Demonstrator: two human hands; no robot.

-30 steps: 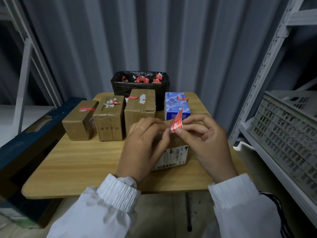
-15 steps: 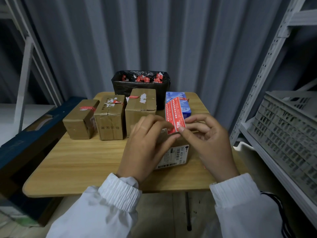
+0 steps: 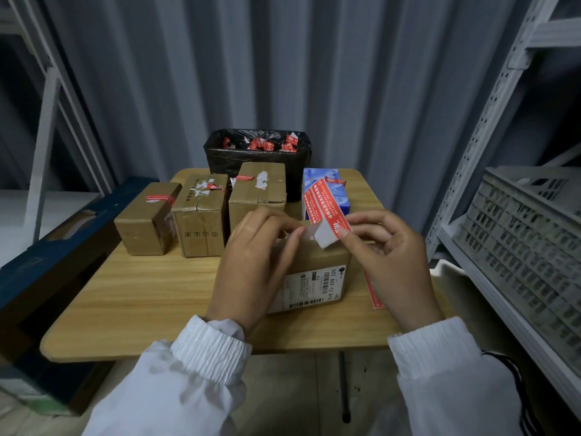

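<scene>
I am partway through a peel. My right hand is narrowed to a pinch, thumb and forefinger closed on the red strip. The strip stands up and away from that hand, leaning toward the blue carton beyond it. My left hand is curled over the near left side of the cardboard box. Its fingertips meet the strip's white lower end just beside my right thumb, and as far as I can see they nip that end too. The box sits on the tabletop directly under and between both hands, with its shipping label facing me.

I judge the step to be freeing this strip at the box's top. My fingers hide the spot, so I cannot tell whether the white end is stuck to the cardboard or is a backing coming apart from the red face.

The next move calls for a steady, shallow pull with the right hand while the left pins the box so it does not lift or skate. A jerk could tear the strip, and white torn patches show on 2 of the 3 brown boxes ahead of my left hand. After that comes a reach well forward past both hands to the black bin, where crumpled red scraps lie. Another red strip lies flat under my right wrist.
</scene>
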